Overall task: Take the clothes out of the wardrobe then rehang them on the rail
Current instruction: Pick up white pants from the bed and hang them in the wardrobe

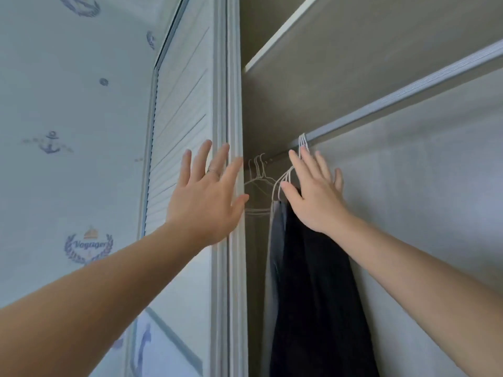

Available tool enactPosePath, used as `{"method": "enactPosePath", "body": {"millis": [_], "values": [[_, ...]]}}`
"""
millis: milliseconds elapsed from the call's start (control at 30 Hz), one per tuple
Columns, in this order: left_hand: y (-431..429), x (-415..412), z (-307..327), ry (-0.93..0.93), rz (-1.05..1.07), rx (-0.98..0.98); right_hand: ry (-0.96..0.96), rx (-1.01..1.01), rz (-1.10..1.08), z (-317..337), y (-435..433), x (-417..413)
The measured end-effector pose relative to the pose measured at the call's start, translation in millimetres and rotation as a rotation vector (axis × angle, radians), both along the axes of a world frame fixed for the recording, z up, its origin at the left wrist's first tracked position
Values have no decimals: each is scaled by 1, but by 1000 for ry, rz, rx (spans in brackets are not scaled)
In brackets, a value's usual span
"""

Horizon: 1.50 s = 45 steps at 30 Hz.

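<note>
A silver rail [402,95] runs across the open wardrobe. From it hang white wire hangers [302,141] carrying a black garment [313,281] and a grey garment [275,240] beside it. Several bare hangers [258,170] hang further left in the corner. My right hand [313,194] is raised with fingers spread, resting against the top of the black garment just below the hanger hooks. My left hand [206,191] is also open with fingers apart, a ring on one finger, in front of the wardrobe's white frame [234,104].
A white louvred door [179,118] stands to the left of the frame. Wallpaper with anchor prints [51,144] covers the left wall. A shelf [353,44] sits above the rail, and the wardrobe's back panel [422,200] is to the right.
</note>
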<state>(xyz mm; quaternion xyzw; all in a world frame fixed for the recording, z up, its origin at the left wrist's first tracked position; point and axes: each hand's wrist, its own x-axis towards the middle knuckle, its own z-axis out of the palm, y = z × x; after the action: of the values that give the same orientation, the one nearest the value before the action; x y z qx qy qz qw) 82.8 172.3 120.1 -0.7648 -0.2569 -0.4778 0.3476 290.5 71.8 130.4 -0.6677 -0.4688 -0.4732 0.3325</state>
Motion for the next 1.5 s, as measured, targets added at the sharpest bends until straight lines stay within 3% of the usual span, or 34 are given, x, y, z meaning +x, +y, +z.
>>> {"method": "enactPosePath", "body": {"millis": [367,800,1067,1500], "values": [[7,-290,-187,-1,138,-266,-71,-347,416,-176,27,-256],[-128,-649,-418,-162,785,-734,-49,-824,975,-386,37,-624],[-262,-782,-523,-362,1182,-1013,-190,-1078,1263,-479,-9,-811],[-410,-939,-659,-802,1561,-1397,-616,-1514,1389,-608,-74,-1072]]}}
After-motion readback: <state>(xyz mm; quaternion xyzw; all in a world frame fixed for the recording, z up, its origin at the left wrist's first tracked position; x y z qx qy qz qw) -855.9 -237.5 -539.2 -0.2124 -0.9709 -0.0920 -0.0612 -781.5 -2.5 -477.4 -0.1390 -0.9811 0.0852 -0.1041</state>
